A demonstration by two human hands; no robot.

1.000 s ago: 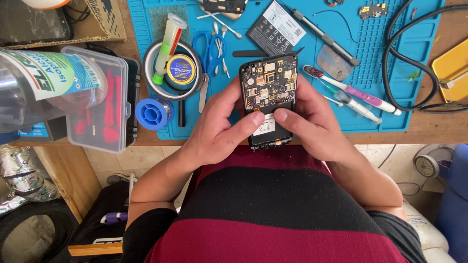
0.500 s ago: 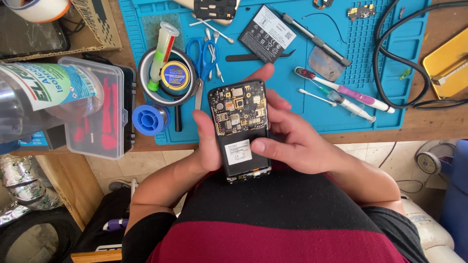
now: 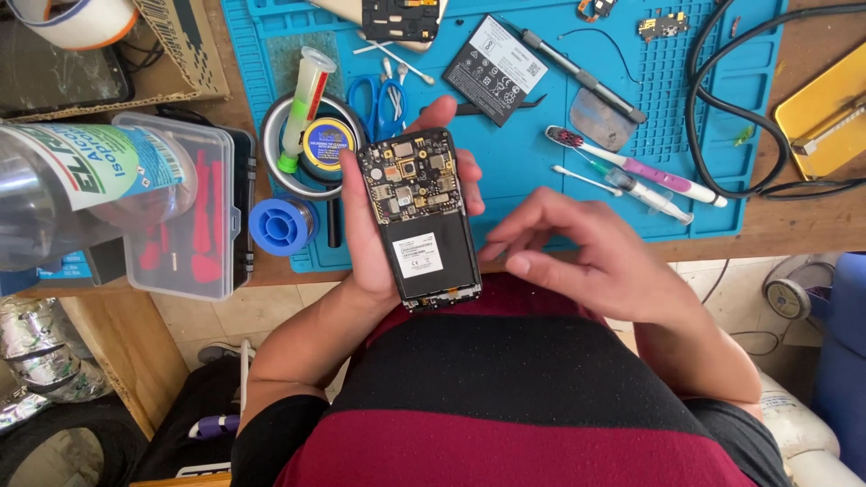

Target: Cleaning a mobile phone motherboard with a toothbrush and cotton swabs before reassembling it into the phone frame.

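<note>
Fingers of the left hand (image 3: 374,239) wrap the opened phone (image 3: 420,216) from beneath, thumb along its left edge and fingertips showing past its top and right side, so the phone lies face down in the palm with its circuit board toward the bench and a black battery bay with a white label toward the body. Half a second ago the right hand was pressed on the lower part of the phone; it has since let go. The right hand (image 3: 586,257) hovers just to the right of the phone, empty, its fingers loosely curled and spread, not touching it. The phone itself sits slightly more upright in the grip than before, above the lap and over the near edge of the blue work mat (image 3: 514,171).

Beyond the left hand's fingertips lie blue-handled scissors (image 3: 377,99) and a round metal dish (image 3: 298,149) holding a small tin and a syringe-like tube (image 3: 302,104). Left of that hand are a blue solder spool (image 3: 280,225), a clear plastic case (image 3: 185,207) with red parts inside, and a clear bottle (image 3: 63,189) lying on its side. Past the right hand lie a loose black battery (image 3: 499,68), a toothbrush (image 3: 631,167), a syringe (image 3: 649,194) and a metal spatula (image 3: 595,113). Farther right a black cable (image 3: 713,135) loops by a yellow object (image 3: 825,108).
</note>
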